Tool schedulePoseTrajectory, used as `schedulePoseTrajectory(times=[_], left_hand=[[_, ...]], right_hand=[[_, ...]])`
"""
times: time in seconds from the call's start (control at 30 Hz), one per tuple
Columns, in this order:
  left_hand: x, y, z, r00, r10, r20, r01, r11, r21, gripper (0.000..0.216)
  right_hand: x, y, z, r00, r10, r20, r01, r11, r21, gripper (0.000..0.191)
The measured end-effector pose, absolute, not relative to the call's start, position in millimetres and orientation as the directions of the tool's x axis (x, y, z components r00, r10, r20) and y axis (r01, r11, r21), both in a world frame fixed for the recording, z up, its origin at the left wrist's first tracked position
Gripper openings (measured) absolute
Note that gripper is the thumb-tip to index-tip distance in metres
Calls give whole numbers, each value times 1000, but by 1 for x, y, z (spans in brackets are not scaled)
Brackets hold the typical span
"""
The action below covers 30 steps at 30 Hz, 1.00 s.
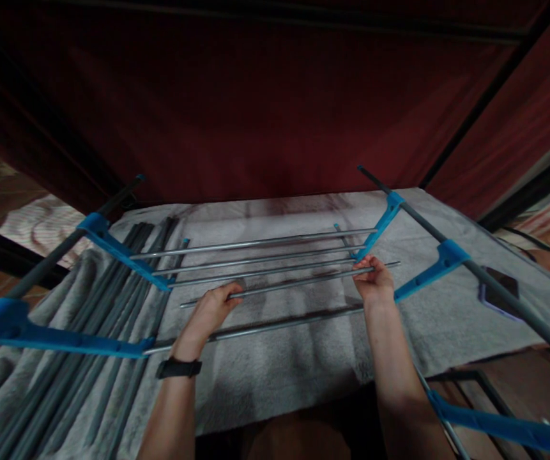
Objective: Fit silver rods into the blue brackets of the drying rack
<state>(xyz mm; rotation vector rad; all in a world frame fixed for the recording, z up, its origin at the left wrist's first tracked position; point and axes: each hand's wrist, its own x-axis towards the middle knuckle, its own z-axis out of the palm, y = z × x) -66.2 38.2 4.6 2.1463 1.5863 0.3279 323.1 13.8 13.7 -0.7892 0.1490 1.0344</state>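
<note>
My left hand point(214, 310), with a dark band at the wrist, is closed on a thin grey metal rod point(298, 281) near its left end. Close to the same rod's right end, my right hand point(374, 276) pinches it with the fingers. Both rod ends stick out free past the hands. Beyond it, several crossbars point(265, 243) span blue plastic brackets point(126, 255) on the left and a blue bracket point(382, 223) on the right. Nearer to me, another crossbar point(275, 324) runs between the lower left bracket point(73, 338) and the lower right bracket point(430, 275).
Several loose grey tubes point(97, 332) lie on the grey blanket point(275, 377) at left. A phone point(499, 291) rests at right beside a long frame tube point(509, 303). Another blue bracket point(504, 425) is at lower right. Dark red fabric point(265, 108) rises behind.
</note>
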Motion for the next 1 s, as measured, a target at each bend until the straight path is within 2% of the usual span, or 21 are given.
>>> schedulePoseTrajectory(times=[0.13, 0.33, 0.4, 0.6, 0.7, 1.0], left_hand=[[-70, 41, 2, 295, 951, -91, 847, -217, 485, 17], [-82, 39, 9, 182, 976, -117, 945, -140, 296, 10], [-84, 37, 12, 151, 982, -111, 956, -116, 270, 10], [-87, 38, 12, 210, 972, -109, 906, -152, 395, 22], [-87, 40, 9, 179, 978, -104, 888, -115, 445, 29], [-88, 40, 12, 55, 998, -39, 903, -33, 428, 33]], right_hand=[[326, 13, 14, 517, 713, -474, -827, 272, -492, 18], [331, 12, 14, 518, 714, -471, -826, 274, -493, 18], [332, 12, 13, 527, 711, -465, -817, 273, -507, 17], [330, 13, 13, 536, 703, -467, -815, 286, -504, 16], [327, 13, 17, 522, 694, -496, -829, 277, -485, 18], [326, 11, 19, 485, 703, -520, -857, 263, -444, 21]])
